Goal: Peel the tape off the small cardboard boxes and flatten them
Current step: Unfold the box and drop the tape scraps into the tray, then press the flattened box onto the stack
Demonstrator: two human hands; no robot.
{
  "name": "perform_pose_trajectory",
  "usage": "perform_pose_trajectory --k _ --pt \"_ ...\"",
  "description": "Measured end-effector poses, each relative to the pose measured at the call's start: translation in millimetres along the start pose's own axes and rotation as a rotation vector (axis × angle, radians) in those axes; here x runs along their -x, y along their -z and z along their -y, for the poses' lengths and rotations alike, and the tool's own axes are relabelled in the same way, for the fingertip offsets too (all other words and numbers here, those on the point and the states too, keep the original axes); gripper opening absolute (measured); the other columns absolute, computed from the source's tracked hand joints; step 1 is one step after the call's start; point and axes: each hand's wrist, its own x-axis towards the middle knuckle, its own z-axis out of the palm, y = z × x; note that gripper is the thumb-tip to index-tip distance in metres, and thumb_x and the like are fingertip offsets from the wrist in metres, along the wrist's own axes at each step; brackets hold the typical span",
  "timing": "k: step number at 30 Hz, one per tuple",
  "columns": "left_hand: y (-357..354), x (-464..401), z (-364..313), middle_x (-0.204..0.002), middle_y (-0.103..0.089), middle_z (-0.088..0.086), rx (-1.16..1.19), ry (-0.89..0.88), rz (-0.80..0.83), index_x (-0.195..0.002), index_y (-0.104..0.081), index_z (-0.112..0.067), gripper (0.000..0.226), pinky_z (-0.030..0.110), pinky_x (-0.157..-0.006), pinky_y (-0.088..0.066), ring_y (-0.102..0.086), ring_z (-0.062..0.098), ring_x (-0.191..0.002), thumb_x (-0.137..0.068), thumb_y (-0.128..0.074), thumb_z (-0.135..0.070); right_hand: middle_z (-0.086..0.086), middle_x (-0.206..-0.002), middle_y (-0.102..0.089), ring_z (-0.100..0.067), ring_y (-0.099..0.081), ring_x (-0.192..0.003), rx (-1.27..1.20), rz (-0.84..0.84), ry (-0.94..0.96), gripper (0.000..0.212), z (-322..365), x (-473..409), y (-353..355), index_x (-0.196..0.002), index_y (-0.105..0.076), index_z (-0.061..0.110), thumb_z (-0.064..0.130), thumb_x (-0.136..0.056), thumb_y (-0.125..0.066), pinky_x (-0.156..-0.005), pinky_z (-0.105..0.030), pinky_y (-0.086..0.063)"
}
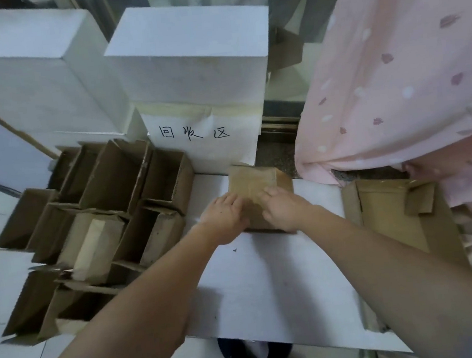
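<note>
I have the small brown taped cardboard box (259,193) sitting on the white flat work board (268,280), near its far edge, and both my hands are on its near side. My left hand (223,214) rests against the box's left part with its fingers bent over the top, which I judge steadies the box; whether those fingers truly clamp it I cannot tell, since the view is blurred. My right hand (284,207) has its fingertips curled on the top face where the glossy clear tape strip (252,190) runs, as if picking at it to start the peel; a firm pinch I cannot confirm

The box stands close to the white box with the handwritten paper label (191,96) behind it, so there is little room to push forward. To my left the cluster of open brown cardboard boxes (102,222) crowds the board's edge. To my right lies a flattened brown cardboard piece (393,220), just beside the pink patterned cloth (392,75). The bare stretch of board toward me looks like the best room to draw the tape back and then press the box flat
</note>
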Motion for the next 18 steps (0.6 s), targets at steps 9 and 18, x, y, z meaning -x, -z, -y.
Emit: perform_pose_trajectory --k 9,18 --pt "47 84 34 -0.17 -0.021 0.009 -0.087 0.054 -0.141 -0.163 -0.023 -0.012 0.073 0.04 -0.128 -0.013 -0.019 0.027 -0.157 -0.106 -0.043 -0.053 -0.005 -0.17 -0.012 -0.021 -0.013 -0.156 0.079 -0.115 0.148 0.07 65 36 41 -0.162 -0.016 0.016 0.042 -0.104 -0.045 -0.125 -0.034 -0.014" --pt "41 194 47 -0.157 -0.046 0.008 -0.052 0.249 -0.282 -0.153 -0.044 -0.018 0.065 0.043 -0.123 -0.03 -0.04 0.027 -0.147 -0.102 -0.025 -0.055 -0.005 -0.168 -0.019 -0.023 -0.021 -0.153 0.145 -0.109 0.361 0.069 135 60 33 -0.162 -0.018 0.018 0.045 -0.104 -0.045 -0.122 -0.033 -0.019"
